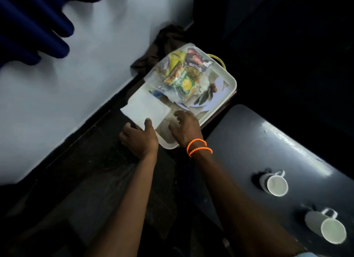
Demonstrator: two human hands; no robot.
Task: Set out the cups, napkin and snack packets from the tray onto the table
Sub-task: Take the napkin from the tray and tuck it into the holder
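A white tray (229, 85) lies at the centre of the view. A clear bag of colourful snack packets (182, 72) rests on its far half. A folded white napkin (146, 109) overhangs the tray's left edge. My left hand (138, 138) pinches the napkin's near corner between thumb and fingers. My right hand (184, 127), with orange bead bracelets at the wrist, rests fingers spread on the tray's near end, holding nothing. Two white cups (274, 183) (325, 226) stand on the dark table (249, 138) at the right.
A white wall (76, 74) runs along the left, with a dark blue curtain (28, 24) at top left. A dark cloth (162, 45) lies bunched behind the tray. The floor below my arms is dark.
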